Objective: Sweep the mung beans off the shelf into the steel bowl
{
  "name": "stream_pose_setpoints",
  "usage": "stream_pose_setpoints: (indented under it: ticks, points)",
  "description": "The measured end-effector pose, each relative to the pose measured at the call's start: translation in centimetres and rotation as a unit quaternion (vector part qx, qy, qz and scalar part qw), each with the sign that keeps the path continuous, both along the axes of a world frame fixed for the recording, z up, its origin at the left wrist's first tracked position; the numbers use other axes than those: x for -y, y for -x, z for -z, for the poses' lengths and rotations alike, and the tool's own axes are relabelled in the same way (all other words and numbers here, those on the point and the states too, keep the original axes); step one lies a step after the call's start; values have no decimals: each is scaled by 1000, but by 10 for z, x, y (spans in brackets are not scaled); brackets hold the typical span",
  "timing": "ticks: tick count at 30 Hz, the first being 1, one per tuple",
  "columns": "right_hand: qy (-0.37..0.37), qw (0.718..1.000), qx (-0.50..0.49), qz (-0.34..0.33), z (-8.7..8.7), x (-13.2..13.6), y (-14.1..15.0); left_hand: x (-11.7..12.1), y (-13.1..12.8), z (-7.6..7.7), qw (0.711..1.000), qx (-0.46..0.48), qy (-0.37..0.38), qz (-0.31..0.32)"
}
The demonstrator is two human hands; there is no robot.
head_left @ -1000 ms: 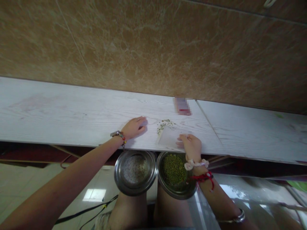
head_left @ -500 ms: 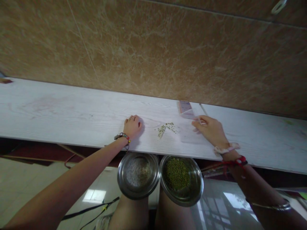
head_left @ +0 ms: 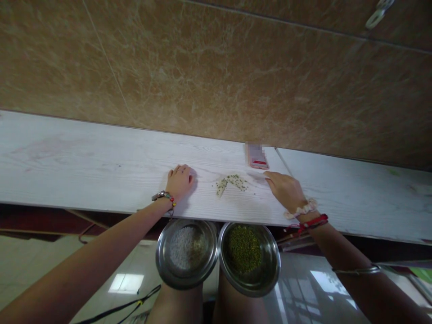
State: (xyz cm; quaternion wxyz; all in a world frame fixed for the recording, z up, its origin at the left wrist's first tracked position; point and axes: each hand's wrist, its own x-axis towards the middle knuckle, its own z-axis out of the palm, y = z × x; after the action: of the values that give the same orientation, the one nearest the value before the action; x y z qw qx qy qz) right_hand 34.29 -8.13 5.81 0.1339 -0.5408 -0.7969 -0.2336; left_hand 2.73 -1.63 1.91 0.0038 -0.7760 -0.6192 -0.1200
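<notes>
My left hand rests on the white tabletop, its fingers curled under with nothing visible in them. To its right, a scatter of small green mung beans lies in a bent, arrow-like band, some over a pale patch. My right hand pinches a thin translucent sheet between thumb and fingers, just right of the beans; it is seen almost edge-on. Below the table edge, two metal bowls sit on my legs. The left bowl holds white grains like rice; the right bowl holds many mung beans.
A phone in a pinkish case lies behind the beans, near the brown marbled wall. The white table runs along the wall, with a seam to the right of the phone. A dark strap hangs at lower left.
My right hand has moved left and slightly down, tilting the sheet from over the phone to a low, edge-on position by the beans. My left hand stays curled on the table.
</notes>
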Motion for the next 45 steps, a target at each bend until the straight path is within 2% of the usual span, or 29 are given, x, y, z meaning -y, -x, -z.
stream_pose_setpoints:
  ticks: [8,12,16,21,31,39,42,45]
  points:
    - [-5,997,18,-71,1,22,-8,-3,2,4,1000,7,-6,4]
    - [-56,992,4,-110,-4,31,-11,-3,2,4,1000,8,-11,8]
    - [-90,989,6,-119,-5,24,-8,-2,1,2,1000,2,-7,2]
    - [-76,984,21,-161,-4,30,-2,-2,0,1,1000,7,-2,6]
    - [-72,971,14,-226,-11,79,-3,-5,2,6,1000,22,-16,8]
    - [-24,964,-48,-262,-13,107,-12,-6,3,7,1000,21,-18,13]
    - [-26,969,-60,-239,-14,109,-17,-7,4,9,999,20,-23,18]
    - [-52,982,-69,-170,-11,105,-23,-7,4,9,999,21,-26,18]
